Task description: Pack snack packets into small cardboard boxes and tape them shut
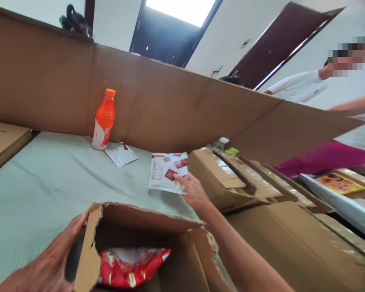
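Note:
My right hand point(195, 190) pinches the lower right corner of a white "Super Meal" food packet point(161, 178) with reddish-brown pieces printed on it, held above the green-covered table. My left hand point(59, 253) grips the left edge of an open cardboard box point(149, 213) in front of me. Inside that box lies a red plastic snack bag point(130, 271), its lower part cut off by the frame. Beyond the hands, an orange drink bottle point(104, 121) stands upright by the cardboard wall. Beside it a second white packet point(121, 155) lies flat.
A tall cardboard partition point(170, 101) runs along the table's back. Several cardboard boxes point(270, 231) crowd the right side, with a clear bottle point(220, 142) behind them. A flat carton point(6, 142) lies at left. A person in a white shirt point(298, 86) stands beyond the partition.

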Motion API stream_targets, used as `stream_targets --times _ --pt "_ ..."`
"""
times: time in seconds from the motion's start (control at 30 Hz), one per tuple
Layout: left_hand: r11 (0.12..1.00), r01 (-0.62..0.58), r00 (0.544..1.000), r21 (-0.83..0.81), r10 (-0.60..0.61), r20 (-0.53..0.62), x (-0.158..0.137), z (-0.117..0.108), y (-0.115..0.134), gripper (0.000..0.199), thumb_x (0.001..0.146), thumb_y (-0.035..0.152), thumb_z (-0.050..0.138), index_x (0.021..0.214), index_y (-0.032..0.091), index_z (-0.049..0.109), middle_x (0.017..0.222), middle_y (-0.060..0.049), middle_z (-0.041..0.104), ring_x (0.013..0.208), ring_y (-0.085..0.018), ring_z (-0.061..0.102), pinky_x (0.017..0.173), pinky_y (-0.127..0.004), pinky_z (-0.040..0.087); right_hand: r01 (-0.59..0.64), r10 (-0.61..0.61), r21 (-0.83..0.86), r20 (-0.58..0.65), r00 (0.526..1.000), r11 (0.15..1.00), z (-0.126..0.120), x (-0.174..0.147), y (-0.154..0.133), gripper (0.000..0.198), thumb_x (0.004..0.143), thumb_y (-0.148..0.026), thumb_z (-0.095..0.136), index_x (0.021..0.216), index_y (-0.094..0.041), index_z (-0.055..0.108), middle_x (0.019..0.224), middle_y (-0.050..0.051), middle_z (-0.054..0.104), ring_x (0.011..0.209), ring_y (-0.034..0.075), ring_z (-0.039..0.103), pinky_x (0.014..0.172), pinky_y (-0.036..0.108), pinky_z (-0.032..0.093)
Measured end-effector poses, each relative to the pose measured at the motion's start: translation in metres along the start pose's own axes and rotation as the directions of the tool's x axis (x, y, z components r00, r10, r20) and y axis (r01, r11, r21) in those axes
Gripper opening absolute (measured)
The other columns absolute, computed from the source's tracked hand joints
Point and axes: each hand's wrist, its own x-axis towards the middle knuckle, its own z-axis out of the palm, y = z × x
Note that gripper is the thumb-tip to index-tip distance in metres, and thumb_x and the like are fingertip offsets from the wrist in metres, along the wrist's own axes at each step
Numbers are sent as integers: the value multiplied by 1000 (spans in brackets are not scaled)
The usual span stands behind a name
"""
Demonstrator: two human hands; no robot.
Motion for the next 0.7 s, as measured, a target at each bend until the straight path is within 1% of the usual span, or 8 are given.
stream_targets --times 0.1,0.17,0.3,0.37,0.43,0.5,0.57,0.7 --pt "1000 3 999 -14 -2 41 7 -10 11 123 81 57 79 169 40 -5 178 -10 17 157 -53 26 124 -74 30 121 -117 77 -55 992 990 -13 -47 -47 43 65 -30 85 105 -25 68 95 -2 78 88 22 75 79 38 64" --pt "998 -54 998 -32 55 31 15 -15 21 122 81 57 80 170 36 -2 177 -12 21 157 -53 28 125 -73 30 366 -362 91 -57 930 926 -17 -81 -82 40 70 -31 79 109 -29 69 102 -2 79 99 24 75 84 40 65" --pt "987 -154 988 -42 155 9 22 -18 30 117 84 54 75 168 41 -5 175 -10 24 152 -49 39 121 -69 38 770 -705 -215 312 637 601 -20 -154 -131 19 90 -26 70 106 -35 72 94 -1 78 85 21 76 72 35 63" --pt "986 -163 987 -31 163 0 21 -17 29 119 83 50 76 167 42 -8 174 -11 25 149 -48 43 119 -69 41 873 -656 -291 578 486 390 -19 -182 -139 15 91 -21 71 99 -33 73 86 -2 78 73 19 74 65 30 60" --pt "985 -173 985 -15 173 -7 20 -15 27 125 80 49 79 167 41 -10 174 -14 23 150 -49 41 118 -72 40 918 -481 -330 782 396 220 -14 -199 -141 14 94 -17 64 92 -29 72 85 0 79 68 17 71 62 27 55" --pt "984 -177 984 -10 177 -4 20 -15 25 128 78 49 81 167 40 -10 175 -16 22 152 -50 38 117 -75 38 919 -278 -390 877 391 63 -5 -206 -142 22 99 -14 52 87 -24 68 81 1 77 63 15 67 61 26 49" --pt "984 -177 984 -14 177 1 20 -15 25 127 78 49 81 168 39 -9 175 -17 22 152 -50 38 116 -75 38 889 -114 -455 887 446 -58 8 -205 -143 24 100 -14 48 84 -23 62 73 -1 72 58 14 61 57 27 41" --pt "982 -189 982 -23 189 -11 22 -15 24 126 79 49 82 168 39 -7 174 -16 23 151 -47 40 119 -72 37 838 126 -534 829 545 -114 48 -196 -142 17 95 -9 51 88 -21 61 80 2 74 66 15 61 61 29 31"
